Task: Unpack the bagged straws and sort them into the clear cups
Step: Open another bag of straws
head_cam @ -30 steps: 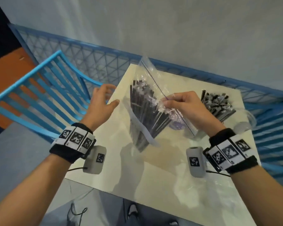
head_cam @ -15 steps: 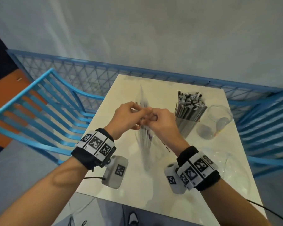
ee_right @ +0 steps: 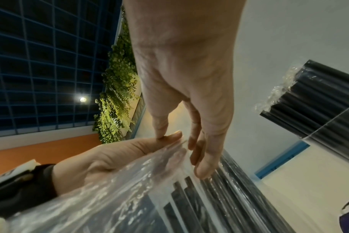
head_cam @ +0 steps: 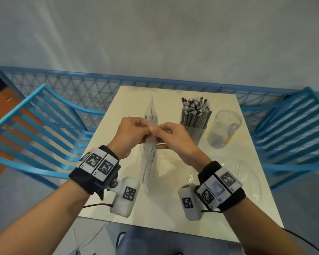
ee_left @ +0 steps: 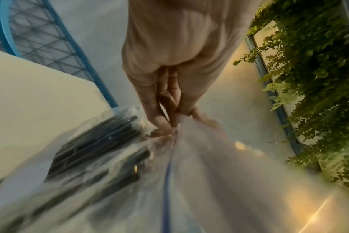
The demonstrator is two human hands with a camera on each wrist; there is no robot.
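A clear zip bag of black wrapped straws hangs edge-on above the middle of the white table. My left hand and right hand meet at its top edge, each pinching the plastic between thumb and fingers. The left wrist view shows my fingertips clamped on the bag's seam. Right of the hands stands a clear cup packed with black straws. Further right stands another clear cup, with only a small object inside.
Blue slatted chairs flank the table, one at left and one at right. A blue mesh fence runs behind. Crumpled clear plastic lies on the table's right side, near my right wrist.
One second ago only my right hand held the bag, flat-on, with the left hand open beside it. Both hands now pinch its top edge and it hangs edge-on. The view has tilted.
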